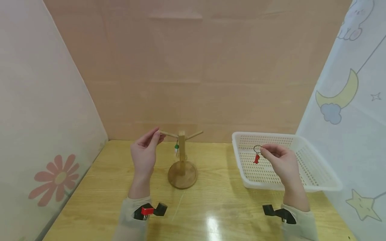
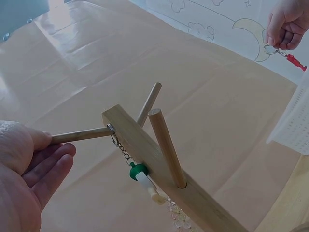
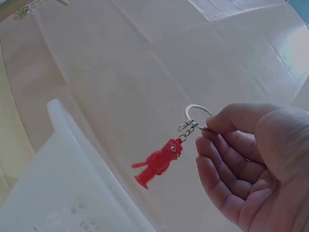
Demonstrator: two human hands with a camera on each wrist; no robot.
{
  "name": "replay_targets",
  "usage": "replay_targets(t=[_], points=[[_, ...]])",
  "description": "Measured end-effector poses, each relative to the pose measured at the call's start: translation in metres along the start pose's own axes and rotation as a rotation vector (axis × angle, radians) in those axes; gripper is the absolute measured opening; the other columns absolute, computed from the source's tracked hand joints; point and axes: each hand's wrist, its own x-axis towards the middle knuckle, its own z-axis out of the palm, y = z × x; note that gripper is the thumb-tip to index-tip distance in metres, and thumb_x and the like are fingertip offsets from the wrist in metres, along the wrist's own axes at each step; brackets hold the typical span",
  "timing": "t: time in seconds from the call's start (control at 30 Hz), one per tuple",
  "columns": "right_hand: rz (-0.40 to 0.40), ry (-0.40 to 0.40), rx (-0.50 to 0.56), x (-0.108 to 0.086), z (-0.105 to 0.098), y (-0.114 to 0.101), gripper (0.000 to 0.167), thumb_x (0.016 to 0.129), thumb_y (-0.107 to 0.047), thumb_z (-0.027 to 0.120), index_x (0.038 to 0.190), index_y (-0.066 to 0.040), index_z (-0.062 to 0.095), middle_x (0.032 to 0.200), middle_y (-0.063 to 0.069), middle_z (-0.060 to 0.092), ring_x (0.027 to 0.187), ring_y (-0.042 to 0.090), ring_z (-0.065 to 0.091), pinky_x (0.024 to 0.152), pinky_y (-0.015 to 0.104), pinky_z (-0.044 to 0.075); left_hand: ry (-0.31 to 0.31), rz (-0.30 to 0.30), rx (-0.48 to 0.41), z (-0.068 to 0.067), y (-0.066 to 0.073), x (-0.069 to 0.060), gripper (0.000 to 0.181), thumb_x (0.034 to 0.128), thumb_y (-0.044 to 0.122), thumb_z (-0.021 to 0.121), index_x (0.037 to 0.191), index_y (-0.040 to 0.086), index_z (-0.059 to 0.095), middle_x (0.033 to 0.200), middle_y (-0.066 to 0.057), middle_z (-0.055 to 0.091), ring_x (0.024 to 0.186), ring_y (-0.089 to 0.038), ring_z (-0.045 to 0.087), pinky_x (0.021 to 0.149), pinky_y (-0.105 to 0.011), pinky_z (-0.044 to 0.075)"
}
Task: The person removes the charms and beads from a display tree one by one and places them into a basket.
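Note:
The left hand [image 1: 145,152] pinches the tip of the left peg [image 2: 79,136] of a wooden stand [image 1: 182,154] with a round base. A keychain with a green-and-white charm [image 2: 139,172] hangs by its ring on that peg, against the post. Clear beads [image 2: 177,214] hang lower beside the post. Above the white basket, the right hand [image 1: 281,162] pinches the metal ring [image 3: 194,109] of a keychain between thumb and index finger. Its red figure charm [image 3: 158,163] dangles freely from a short chain.
The white perforated basket [image 1: 245,184] sits at the right of the wooden table [image 1: 211,207], below the right hand. A tan sheet [image 1: 193,67] stands behind, with printed white panels at both sides. Another peg [image 1: 194,135] sticks out from the post's right side.

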Motion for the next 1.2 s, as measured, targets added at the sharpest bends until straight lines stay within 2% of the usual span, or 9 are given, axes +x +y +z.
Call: replay_targets(t=[0.13, 0.27, 0.4, 0.53, 0.7, 0.83, 1.2], points=[[0.008, 0.018, -0.014, -0.001, -0.004, 0.006, 0.034, 0.101, -0.030, 0.079, 0.121, -0.002, 0.075, 0.100, -0.016, 0.076, 0.092, 0.000, 0.069, 0.077, 0.014, 0.053, 0.001, -0.016, -0.003, 0.000, -0.001, 0.000, 0.022, 0.1007, 0.000, 0.074, 0.120, -0.010, 0.076, 0.096, -0.007, 0.081, 0.088, -0.019, 0.080, 0.086, -0.035, 0.064], [-0.007, 0.024, -0.024, -0.003, -0.004, 0.015, 0.032, 0.101, -0.026, 0.079, 0.120, -0.001, 0.075, 0.102, -0.011, 0.077, 0.092, 0.000, 0.069, 0.077, 0.013, 0.054, 0.002, -0.032, -0.002, -0.001, -0.003, -0.001, 0.022, 0.1007, 0.001, 0.074, 0.120, -0.009, 0.077, 0.097, -0.009, 0.081, 0.088, -0.019, 0.080, 0.087, -0.035, 0.064], [-0.050, 0.018, -0.127, 0.002, -0.004, 0.022, 0.031, 0.102, -0.029, 0.078, 0.117, -0.002, 0.077, 0.101, -0.004, 0.078, 0.087, -0.003, 0.069, 0.073, 0.014, 0.055, 0.005, -0.042, 0.003, -0.002, -0.004, 0.000, 0.023, 0.1009, 0.004, 0.075, 0.121, -0.008, 0.077, 0.098, -0.009, 0.081, 0.089, -0.019, 0.080, 0.087, -0.035, 0.064], [-0.091, -0.027, -0.262, 0.011, -0.007, 0.028, 0.028, 0.103, -0.031, 0.076, 0.113, -0.005, 0.078, 0.101, 0.005, 0.079, 0.083, -0.003, 0.067, 0.067, 0.019, 0.054, 0.027, -0.040, 0.015, -0.005, -0.003, 0.000, 0.023, 0.1013, 0.006, 0.075, 0.121, -0.006, 0.077, 0.098, -0.009, 0.081, 0.090, -0.023, 0.080, 0.088, -0.036, 0.063], [-0.102, -0.116, -0.361, 0.020, -0.010, 0.034, 0.024, 0.104, -0.028, 0.075, 0.113, -0.007, 0.078, 0.102, 0.010, 0.078, 0.086, 0.012, 0.069, 0.066, 0.026, 0.055, 0.045, -0.037, 0.018, -0.009, -0.001, 0.000, 0.022, 0.1016, 0.005, 0.075, 0.121, -0.006, 0.078, 0.097, -0.009, 0.081, 0.090, -0.025, 0.080, 0.088, -0.035, 0.063], [-0.102, -0.171, -0.394, 0.026, -0.013, 0.040, 0.022, 0.104, -0.026, 0.074, 0.112, -0.006, 0.078, 0.101, 0.010, 0.078, 0.088, 0.021, 0.070, 0.067, 0.029, 0.057, 0.039, -0.023, 0.015, -0.011, -0.001, 0.002, 0.024, 0.1020, 0.007, 0.075, 0.121, -0.006, 0.078, 0.098, -0.009, 0.081, 0.089, -0.021, 0.080, 0.088, -0.035, 0.064], [-0.105, -0.264, -0.444, 0.034, -0.024, 0.057, 0.019, 0.104, -0.019, 0.074, 0.109, -0.002, 0.078, 0.099, 0.010, 0.079, 0.086, 0.019, 0.072, 0.070, 0.032, 0.058, 0.034, -0.021, 0.002, -0.008, -0.001, 0.003, 0.023, 0.1015, 0.005, 0.075, 0.121, -0.007, 0.077, 0.098, -0.009, 0.081, 0.089, -0.019, 0.080, 0.087, -0.036, 0.064]])
